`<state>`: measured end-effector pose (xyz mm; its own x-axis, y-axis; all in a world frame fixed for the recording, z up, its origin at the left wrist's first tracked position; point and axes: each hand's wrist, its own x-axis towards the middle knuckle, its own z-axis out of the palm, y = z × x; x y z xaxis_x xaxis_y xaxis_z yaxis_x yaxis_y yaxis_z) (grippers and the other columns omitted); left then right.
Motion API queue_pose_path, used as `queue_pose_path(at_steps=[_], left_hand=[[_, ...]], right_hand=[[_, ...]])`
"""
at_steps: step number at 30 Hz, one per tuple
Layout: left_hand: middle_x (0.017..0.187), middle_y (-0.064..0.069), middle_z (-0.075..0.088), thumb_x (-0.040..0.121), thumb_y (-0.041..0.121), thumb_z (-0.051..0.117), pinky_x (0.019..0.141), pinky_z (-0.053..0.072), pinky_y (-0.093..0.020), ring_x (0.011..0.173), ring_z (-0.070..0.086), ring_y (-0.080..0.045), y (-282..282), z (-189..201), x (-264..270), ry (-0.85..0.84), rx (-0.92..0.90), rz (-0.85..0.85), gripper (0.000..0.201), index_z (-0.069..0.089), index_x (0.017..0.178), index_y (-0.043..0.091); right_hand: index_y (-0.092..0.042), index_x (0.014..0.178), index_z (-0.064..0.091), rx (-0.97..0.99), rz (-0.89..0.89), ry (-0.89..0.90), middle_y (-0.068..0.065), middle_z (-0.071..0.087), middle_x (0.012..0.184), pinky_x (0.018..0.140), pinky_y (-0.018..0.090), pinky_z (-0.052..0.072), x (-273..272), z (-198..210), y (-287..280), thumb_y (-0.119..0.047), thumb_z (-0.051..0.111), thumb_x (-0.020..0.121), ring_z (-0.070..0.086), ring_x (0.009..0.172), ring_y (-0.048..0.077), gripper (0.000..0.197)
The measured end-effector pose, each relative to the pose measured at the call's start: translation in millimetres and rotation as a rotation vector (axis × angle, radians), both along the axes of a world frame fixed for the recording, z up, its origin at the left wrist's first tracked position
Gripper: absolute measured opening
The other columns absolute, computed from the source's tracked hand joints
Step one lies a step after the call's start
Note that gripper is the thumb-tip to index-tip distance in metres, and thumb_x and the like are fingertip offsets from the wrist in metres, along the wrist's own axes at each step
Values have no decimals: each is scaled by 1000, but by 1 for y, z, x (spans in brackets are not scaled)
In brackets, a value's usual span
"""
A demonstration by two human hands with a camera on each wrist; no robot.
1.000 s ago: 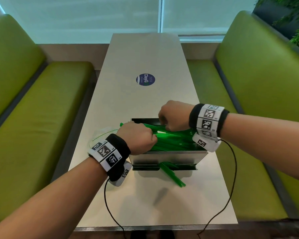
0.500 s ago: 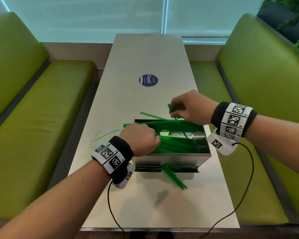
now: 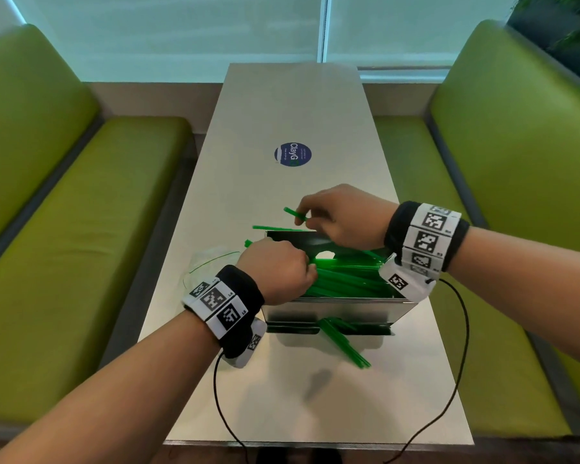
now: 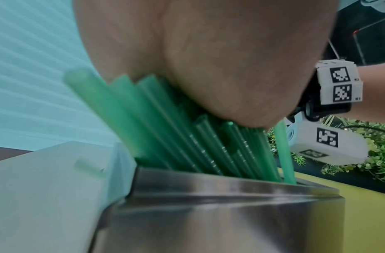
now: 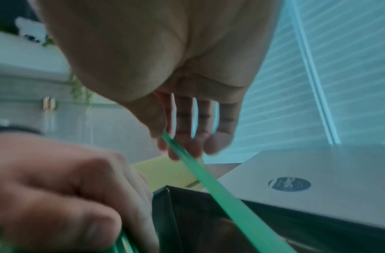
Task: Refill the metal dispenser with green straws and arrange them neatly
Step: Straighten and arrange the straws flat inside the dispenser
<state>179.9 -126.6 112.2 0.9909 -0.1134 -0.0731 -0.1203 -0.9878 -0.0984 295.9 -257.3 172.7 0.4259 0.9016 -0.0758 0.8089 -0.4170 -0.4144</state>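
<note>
A metal dispenser [image 3: 335,311] stands open-topped near the table's front, filled with green straws [image 3: 345,279]. My left hand [image 3: 277,269] grips a bundle of straws [image 4: 187,137] at the box's left end, their tips sticking out past the rim. My right hand [image 3: 335,219] hovers over the back wall and pinches a single green straw [image 5: 209,179] between thumb and fingers; it slants down into the box. A few straws [image 3: 344,343] poke out of the front slot onto the table.
A crumpled clear plastic wrapper [image 3: 208,262] lies left of the dispenser. A blue round sticker [image 3: 292,154] marks the table [image 3: 292,105] farther back. Green bench seats [image 3: 81,229] flank both sides. Black wrist cables [image 3: 456,380] trail over the table's front edge.
My right hand has risen out of the box with one straw and shifted back and left over the rear wall. The left hand stays clenched on its bundle.
</note>
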Motion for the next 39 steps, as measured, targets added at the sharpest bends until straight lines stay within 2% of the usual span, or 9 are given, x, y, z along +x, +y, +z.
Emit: queue_pose_path(at_steps=[3, 7, 12, 17, 24, 29, 34, 36, 39], left_hand=[[65, -3, 61, 98, 44, 24, 68, 47, -34, 64, 61, -25, 1, -2, 0, 2, -34, 1, 56, 63, 71, 15], [60, -3, 58, 96, 43, 22, 78, 50, -37, 59, 58, -24, 0, -3, 1, 24, -40, 12, 57, 60, 66, 14], [60, 1, 52, 100, 41, 25, 70, 37, -34, 58, 51, -23, -1, 0, 0, 15, -33, 1, 52, 58, 68, 16], [58, -1, 56, 99, 41, 23, 79, 47, -36, 54, 51, -20, -2, 0, -1, 30, -42, 16, 56, 60, 66, 15], [59, -1, 52, 101, 38, 26, 87, 37, -38, 58, 47, -22, -1, -2, -3, 16, -72, 21, 54, 62, 69, 13], [57, -2, 49, 101, 36, 30, 75, 30, -36, 58, 46, -25, -2, -2, -5, -83, -103, -13, 53, 60, 64, 13], [44, 0, 39, 92, 35, 46, 63, 26, -31, 45, 36, -21, 1, -8, -5, -60, -141, -29, 47, 56, 50, 14], [43, 1, 44, 89, 35, 53, 62, 27, -30, 44, 35, -19, 1, -5, -5, -57, -148, -41, 45, 55, 49, 14], [53, -2, 46, 98, 35, 40, 68, 24, -35, 53, 38, -20, -1, -1, -7, -68, -196, -47, 46, 55, 59, 16]], right_hand=[[-26, 107, 71, -43, -35, 123, -7, 72, 82, 71, 23, 49, 9, 6, -11, -22, 57, 97, 65, 75, 7, 17], [-24, 110, 73, 213, -154, 197, -6, 74, 84, 69, 21, 57, 19, 8, -17, -21, 64, 95, 66, 68, 5, 18], [-25, 123, 68, -281, 65, -92, -5, 72, 99, 89, 29, 52, 5, -22, -3, -43, 68, 89, 59, 82, 9, 38], [-26, 115, 71, -210, 11, -88, -10, 67, 87, 82, 27, 50, 35, -4, 12, -37, 65, 91, 58, 76, 7, 27], [-17, 116, 64, -665, 274, -714, 1, 69, 106, 84, 37, 57, 89, -6, 74, -26, 56, 96, 67, 94, 24, 23], [-16, 115, 65, -872, 442, -615, 4, 67, 111, 84, 41, 55, 87, -57, 114, -55, 53, 94, 66, 100, 27, 46], [-20, 120, 63, -916, 575, -443, 6, 65, 118, 82, 36, 53, 82, -105, 132, -21, 50, 95, 64, 103, 28, 28], [-15, 120, 60, -934, 619, -418, 8, 67, 116, 85, 38, 54, 81, -117, 135, -19, 49, 97, 65, 102, 30, 25], [-11, 117, 58, -928, 659, -386, 11, 68, 113, 81, 33, 48, 80, -131, 136, -23, 48, 100, 66, 101, 31, 22]])
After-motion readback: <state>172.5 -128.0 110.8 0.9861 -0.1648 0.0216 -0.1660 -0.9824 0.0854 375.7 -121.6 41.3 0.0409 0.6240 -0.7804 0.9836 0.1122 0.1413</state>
